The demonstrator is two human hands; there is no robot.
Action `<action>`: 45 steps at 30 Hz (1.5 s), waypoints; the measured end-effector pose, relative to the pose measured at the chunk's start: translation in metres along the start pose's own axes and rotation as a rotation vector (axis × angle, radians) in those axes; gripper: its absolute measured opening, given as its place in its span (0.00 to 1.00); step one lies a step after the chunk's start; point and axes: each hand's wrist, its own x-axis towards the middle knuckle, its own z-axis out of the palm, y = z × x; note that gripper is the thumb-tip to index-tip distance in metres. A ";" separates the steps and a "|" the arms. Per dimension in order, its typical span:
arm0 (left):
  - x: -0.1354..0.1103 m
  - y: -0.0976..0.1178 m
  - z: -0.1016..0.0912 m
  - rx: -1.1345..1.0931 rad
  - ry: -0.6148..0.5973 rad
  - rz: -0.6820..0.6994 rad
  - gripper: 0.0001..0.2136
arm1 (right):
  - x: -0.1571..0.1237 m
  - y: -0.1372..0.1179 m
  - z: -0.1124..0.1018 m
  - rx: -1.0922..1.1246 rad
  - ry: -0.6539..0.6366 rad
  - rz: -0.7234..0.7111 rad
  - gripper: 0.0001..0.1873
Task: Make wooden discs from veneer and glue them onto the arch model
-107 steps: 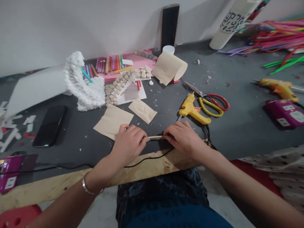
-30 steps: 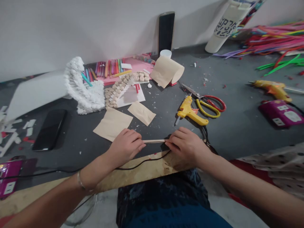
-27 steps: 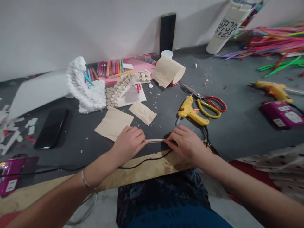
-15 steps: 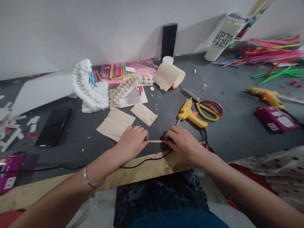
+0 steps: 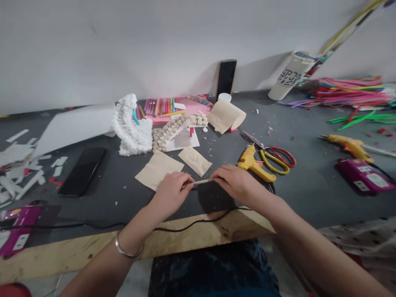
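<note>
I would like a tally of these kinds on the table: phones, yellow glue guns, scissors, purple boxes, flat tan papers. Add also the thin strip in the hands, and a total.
Phones: 2
Yellow glue guns: 2
Scissors: 1
Purple boxes: 2
Flat tan papers: 2
Thin strip, held by left hand and right hand: 1
Total: 10

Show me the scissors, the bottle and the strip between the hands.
Scissors (image 5: 262, 147): head view, near the pivot.
Bottle (image 5: 289, 78): head view, on its patterned side.
Strip (image 5: 203, 182): head view, on its exposed middle.
</note>
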 end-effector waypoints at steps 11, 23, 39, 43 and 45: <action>0.001 -0.019 0.003 -0.432 0.158 -0.246 0.08 | 0.034 0.001 0.002 0.134 0.021 0.132 0.16; 0.000 -0.016 0.009 -0.467 0.168 -0.229 0.08 | 0.050 0.006 0.028 0.662 0.154 0.197 0.16; -0.006 -0.014 0.007 -0.301 0.170 -0.169 0.06 | 0.043 -0.017 0.030 0.569 -0.135 0.246 0.10; -0.005 -0.013 0.006 -0.307 0.165 -0.146 0.07 | 0.043 -0.011 0.030 0.546 -0.128 0.247 0.07; -0.005 -0.013 0.005 -0.307 0.177 -0.164 0.07 | 0.042 -0.010 0.030 0.511 -0.111 0.229 0.07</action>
